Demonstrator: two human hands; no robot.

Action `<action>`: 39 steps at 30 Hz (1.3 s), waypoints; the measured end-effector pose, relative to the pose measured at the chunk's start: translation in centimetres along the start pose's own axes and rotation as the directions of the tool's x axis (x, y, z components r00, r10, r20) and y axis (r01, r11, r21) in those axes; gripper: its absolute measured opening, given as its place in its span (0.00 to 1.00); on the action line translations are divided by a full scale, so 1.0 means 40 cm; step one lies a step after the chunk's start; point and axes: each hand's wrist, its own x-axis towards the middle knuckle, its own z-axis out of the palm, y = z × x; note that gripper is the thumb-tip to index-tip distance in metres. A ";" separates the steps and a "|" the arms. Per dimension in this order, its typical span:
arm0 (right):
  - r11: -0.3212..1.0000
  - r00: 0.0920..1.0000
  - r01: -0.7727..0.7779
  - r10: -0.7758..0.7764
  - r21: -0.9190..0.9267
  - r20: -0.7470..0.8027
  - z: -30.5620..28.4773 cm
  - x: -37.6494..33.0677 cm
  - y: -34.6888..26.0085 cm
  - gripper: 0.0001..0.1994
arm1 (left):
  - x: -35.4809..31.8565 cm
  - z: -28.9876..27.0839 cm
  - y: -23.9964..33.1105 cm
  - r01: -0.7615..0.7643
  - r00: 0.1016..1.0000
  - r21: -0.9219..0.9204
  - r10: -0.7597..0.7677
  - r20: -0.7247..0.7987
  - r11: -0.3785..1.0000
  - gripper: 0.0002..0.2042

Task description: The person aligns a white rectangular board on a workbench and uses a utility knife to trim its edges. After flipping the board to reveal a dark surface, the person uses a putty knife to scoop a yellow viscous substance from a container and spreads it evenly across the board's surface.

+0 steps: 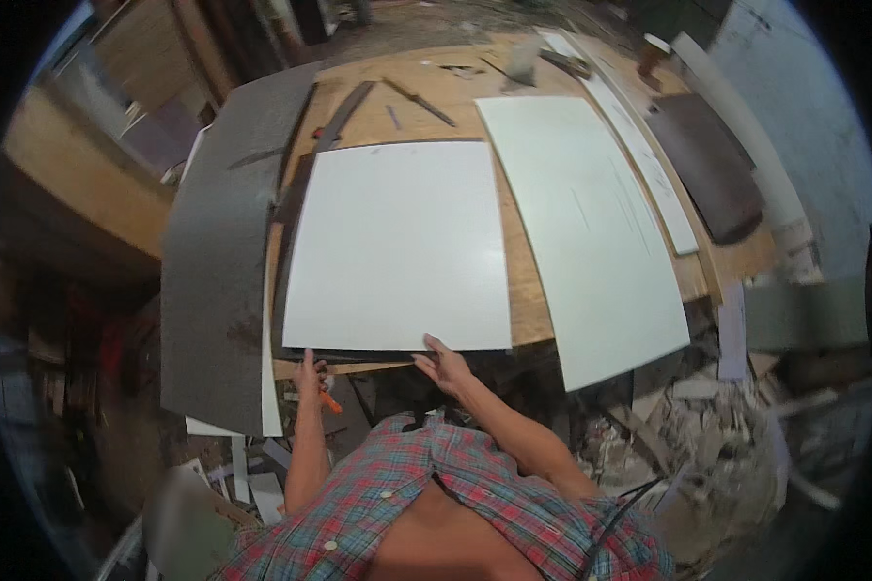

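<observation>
Left hand [310, 376] is gripping a small orange tool [330, 401], fingers closed, and touching the near left corner of the white square sheet [397, 247]. Right hand [446, 365] is lying half open, fingertips pressing the sheet's near edge. The sheet is lying flat at the near edge of the wooden workbench [446, 102], between a grey sheet [218, 261] overhanging the left edge and a pale sheet [591, 232] overhanging the near right.

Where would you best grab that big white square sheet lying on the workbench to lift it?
Probably by its near edge, coming from the person's side. The white sheet lies flat on the wooden workbench, so only its edges offer a grip, and the near one reaches the bench's front. The left hand and right hand already sit there, near its two corners.
</observation>
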 end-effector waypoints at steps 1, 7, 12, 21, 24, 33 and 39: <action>1.000 1.000 0.019 -0.019 -0.007 -0.016 -0.017 -0.014 -0.003 0.26 | -0.014 0.008 -0.015 -0.015 1.000 -0.002 0.015 0.002 1.000 0.26; 0.970 0.957 0.189 -0.217 -0.153 -0.193 0.001 -0.060 -0.025 0.22 | -0.067 0.033 -0.010 -0.092 0.994 0.101 0.084 0.075 0.991 0.22; 0.925 0.953 0.140 -0.223 -0.353 -0.205 -0.139 -0.083 -0.098 0.22 | -0.154 0.019 -0.024 -0.057 0.940 0.329 -0.060 0.335 0.943 0.19; 0.126 0.575 0.320 -0.814 -0.939 0.086 -0.171 -0.190 -0.261 0.16 | 0.048 -0.053 -0.025 -0.442 0.885 0.397 0.464 0.044 0.804 0.23; -0.305 0.290 0.188 -0.891 -0.934 0.350 -0.184 -0.161 -0.371 0.22 | 0.036 0.029 0.036 -0.536 0.813 0.531 0.569 0.118 0.656 0.26; -0.230 0.454 0.173 -0.844 -0.958 0.285 -0.204 -0.096 -0.378 0.27 | 0.042 0.068 0.030 -0.540 0.764 0.655 0.634 0.119 0.528 0.22; -0.187 0.545 0.291 -0.774 -0.938 0.323 -0.203 -0.088 -0.431 0.24 | 0.030 0.086 0.017 -0.478 0.799 0.682 0.597 0.075 0.554 0.24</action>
